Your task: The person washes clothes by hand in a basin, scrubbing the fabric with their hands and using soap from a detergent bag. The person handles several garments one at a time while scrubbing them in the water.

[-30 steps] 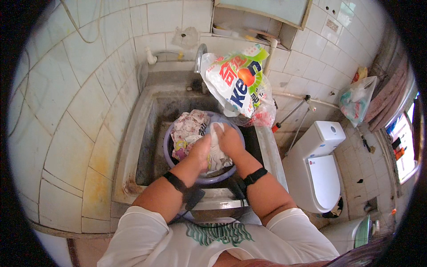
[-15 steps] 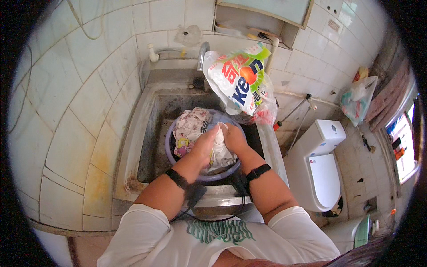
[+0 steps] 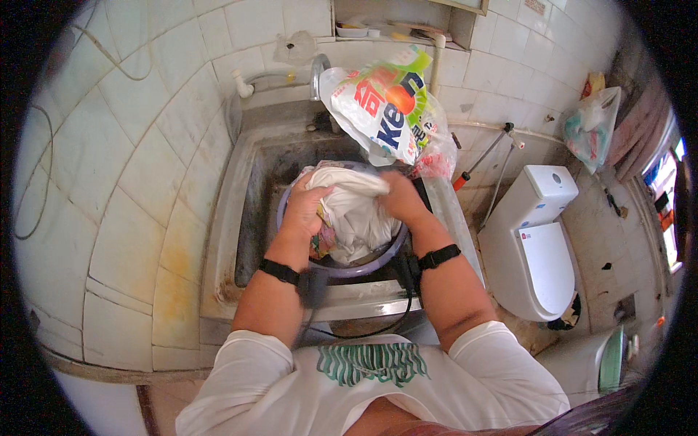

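Observation:
A white garment (image 3: 356,218) is stretched between my two hands over a lilac basin (image 3: 349,272). My left hand (image 3: 304,205) grips it on the left side, thumb on top of the cloth. My right hand (image 3: 400,196), a little blurred, is closed on its upper right edge. The lower part of the garment hangs down into the basin. Beneath it, at the left, a patterned pink and yellow cloth (image 3: 323,240) shows in part. The basin stands inside a stone sink (image 3: 251,218); what else it holds is hidden by the garment.
A printed plastic detergent bag (image 3: 385,109) stands at the sink's back right corner, beside the curved metal tap (image 3: 317,76). A white toilet (image 3: 542,261) is to the right. Beyond it hangs a clear plastic bag (image 3: 592,127). A black cable (image 3: 363,334) loops between my forearms.
My hands have moved apart, the left one leftward and the right one rightward. The bunched white garment is now lifted and spread between them, covering most of the patterned cloth.

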Action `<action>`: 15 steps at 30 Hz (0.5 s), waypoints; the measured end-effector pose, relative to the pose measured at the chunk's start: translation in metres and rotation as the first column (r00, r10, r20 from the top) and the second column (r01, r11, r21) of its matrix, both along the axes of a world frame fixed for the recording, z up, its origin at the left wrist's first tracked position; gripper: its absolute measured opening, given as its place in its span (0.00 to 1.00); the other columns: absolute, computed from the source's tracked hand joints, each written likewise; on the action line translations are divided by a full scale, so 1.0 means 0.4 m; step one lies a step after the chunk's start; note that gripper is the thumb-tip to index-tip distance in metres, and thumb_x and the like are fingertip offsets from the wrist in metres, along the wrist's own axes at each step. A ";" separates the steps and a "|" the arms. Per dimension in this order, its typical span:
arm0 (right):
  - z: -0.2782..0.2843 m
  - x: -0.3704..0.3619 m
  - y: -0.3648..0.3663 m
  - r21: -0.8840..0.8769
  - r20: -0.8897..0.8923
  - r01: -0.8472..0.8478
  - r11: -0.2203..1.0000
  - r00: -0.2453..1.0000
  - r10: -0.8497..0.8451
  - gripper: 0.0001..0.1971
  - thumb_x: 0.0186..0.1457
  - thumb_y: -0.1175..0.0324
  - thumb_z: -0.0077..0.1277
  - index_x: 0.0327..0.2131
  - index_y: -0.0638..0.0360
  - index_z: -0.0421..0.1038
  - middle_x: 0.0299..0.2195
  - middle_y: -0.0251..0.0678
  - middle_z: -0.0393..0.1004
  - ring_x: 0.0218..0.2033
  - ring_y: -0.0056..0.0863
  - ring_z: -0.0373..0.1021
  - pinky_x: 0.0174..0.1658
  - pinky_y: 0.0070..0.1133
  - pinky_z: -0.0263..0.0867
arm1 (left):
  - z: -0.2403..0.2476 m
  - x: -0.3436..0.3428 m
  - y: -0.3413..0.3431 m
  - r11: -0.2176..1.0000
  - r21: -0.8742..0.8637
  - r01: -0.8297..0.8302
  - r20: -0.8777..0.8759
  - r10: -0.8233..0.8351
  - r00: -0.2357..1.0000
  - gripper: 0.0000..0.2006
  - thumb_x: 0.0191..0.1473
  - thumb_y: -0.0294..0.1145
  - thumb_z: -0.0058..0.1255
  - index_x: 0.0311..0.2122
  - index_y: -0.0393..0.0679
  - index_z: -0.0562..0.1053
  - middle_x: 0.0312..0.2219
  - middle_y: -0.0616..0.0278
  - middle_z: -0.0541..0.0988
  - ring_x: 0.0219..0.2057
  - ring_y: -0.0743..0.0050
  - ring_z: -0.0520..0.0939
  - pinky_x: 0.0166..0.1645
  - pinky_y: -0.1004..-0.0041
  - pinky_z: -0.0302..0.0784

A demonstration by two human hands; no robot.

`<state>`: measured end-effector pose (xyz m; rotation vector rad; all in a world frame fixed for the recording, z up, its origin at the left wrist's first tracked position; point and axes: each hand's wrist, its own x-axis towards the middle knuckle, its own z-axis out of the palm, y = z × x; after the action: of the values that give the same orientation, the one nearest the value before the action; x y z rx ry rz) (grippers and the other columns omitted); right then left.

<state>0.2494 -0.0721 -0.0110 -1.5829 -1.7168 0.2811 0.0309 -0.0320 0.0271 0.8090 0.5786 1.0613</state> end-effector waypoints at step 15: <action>0.021 -0.064 -0.017 -0.427 0.404 0.117 0.896 0.912 0.074 0.27 0.32 0.64 0.62 0.42 0.43 0.70 0.41 0.39 0.68 0.48 0.38 0.62 0.48 0.35 0.60 | -0.139 -0.002 0.023 0.666 0.201 0.718 -0.965 0.007 0.264 0.17 0.43 0.23 0.49 0.42 0.46 0.73 0.37 0.55 0.76 0.40 0.65 0.75 0.45 0.72 0.68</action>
<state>0.2239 -0.0789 -0.0028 -2.1146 -2.0557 0.3682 0.0301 -0.0229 -0.0286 2.1474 0.9065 0.1254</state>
